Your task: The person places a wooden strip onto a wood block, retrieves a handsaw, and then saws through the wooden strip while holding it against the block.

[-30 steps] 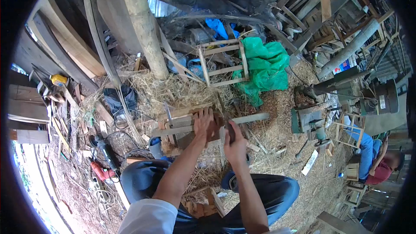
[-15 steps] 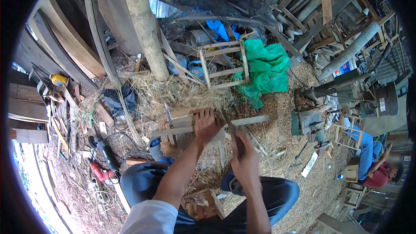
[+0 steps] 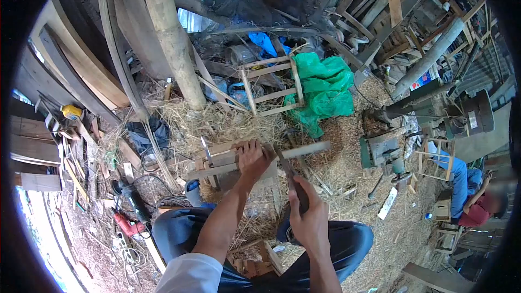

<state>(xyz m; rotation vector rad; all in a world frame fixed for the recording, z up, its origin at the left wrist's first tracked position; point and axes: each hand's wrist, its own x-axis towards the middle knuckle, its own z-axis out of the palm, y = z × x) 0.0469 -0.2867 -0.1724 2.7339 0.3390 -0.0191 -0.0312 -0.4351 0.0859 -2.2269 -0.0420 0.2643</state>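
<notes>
My left hand presses down on a long, pale wooden strip, its fingers wrapped over the strip and the wood under it. The strip juts out to the right past that hand. In my closed right hand is the dark handle of a bladed hand tool. Its narrow blade points away from me and lies against the strip, just right of my left fingers. Whether it is a saw or a knife cannot be made out. A pointed metal blade stands up by the wood at left.
A small wooden frame and a green plastic sheet lie ahead. An angle grinder and a red power tool rest at left. At right, a machine stands on shavings, and another person sits beyond.
The strip's right end has risen slightly and shifted left in view. My right hand and the tool have moved a little; the tool's blur has lessened. My left hand keeps its hold.
</notes>
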